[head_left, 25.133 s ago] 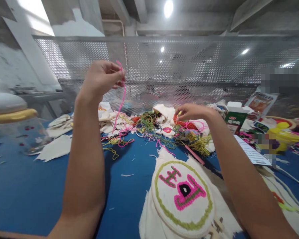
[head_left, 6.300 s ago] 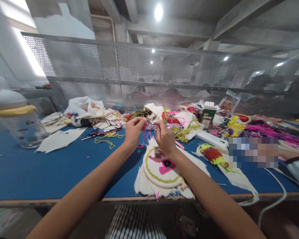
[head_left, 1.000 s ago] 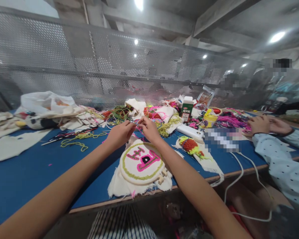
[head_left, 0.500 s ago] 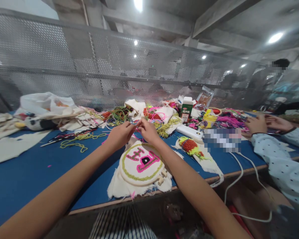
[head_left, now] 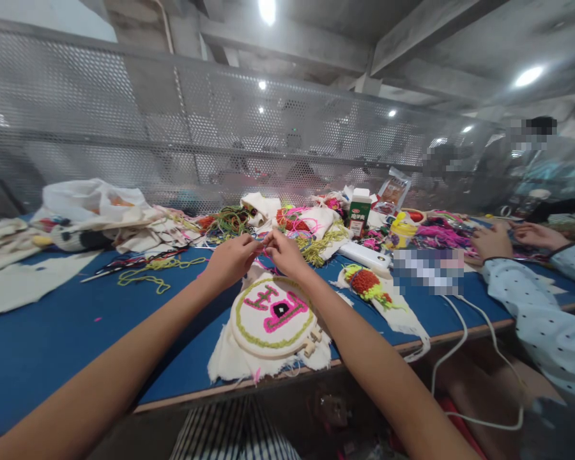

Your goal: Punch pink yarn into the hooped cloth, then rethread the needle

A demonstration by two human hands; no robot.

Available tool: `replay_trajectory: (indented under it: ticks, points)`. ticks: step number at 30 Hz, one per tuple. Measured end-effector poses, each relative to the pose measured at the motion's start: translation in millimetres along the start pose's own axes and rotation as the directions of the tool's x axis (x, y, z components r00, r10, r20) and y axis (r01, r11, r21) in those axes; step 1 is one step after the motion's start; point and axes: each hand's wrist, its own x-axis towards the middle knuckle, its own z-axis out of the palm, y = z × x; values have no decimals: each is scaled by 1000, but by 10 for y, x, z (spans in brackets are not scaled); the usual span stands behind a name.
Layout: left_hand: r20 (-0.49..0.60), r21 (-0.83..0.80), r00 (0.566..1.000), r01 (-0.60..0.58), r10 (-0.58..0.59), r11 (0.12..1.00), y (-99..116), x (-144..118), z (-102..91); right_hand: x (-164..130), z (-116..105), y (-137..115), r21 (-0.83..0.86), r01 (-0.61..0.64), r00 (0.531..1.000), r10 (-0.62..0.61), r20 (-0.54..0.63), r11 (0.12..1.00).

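Observation:
My left hand (head_left: pixel 234 260) and my right hand (head_left: pixel 284 254) meet fingertip to fingertip just beyond the embroidery hoop. Both are closed in a pinch; what lies between the fingers is too small to make out, though a bit of pink yarn shows just below them. Under my wrists, the round embroidery hoop (head_left: pixel 267 352) holds off-white cloth with frayed edges. Stitched on it are pink and green characters, a black patch and a yellow-green ring. Its wooden screw (head_left: pixel 311 345) points toward the lower right.
Tangled yarn (head_left: pixel 227 222) and cloth scraps pile up along the mesh partition (head_left: pixel 124 128). Right of the hoop lie a red and yellow yarn piece (head_left: pixel 367 281), a white device (head_left: pixel 364 254) and a cable (head_left: pixel 460 319). A co-worker's hands (head_left: pixel 493 241) work at the far right.
My hands hold nearly the same pinch above the hoop. The whole view has shifted very slightly; the hoop and the yarn lie as before.

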Motion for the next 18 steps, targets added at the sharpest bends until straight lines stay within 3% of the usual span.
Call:
replay_trajectory:
  ticks: [18]
  points:
    - [49,-25,998,-26,27,999,15,-3,25,23,6,33,93,-51,999,52,0,994]
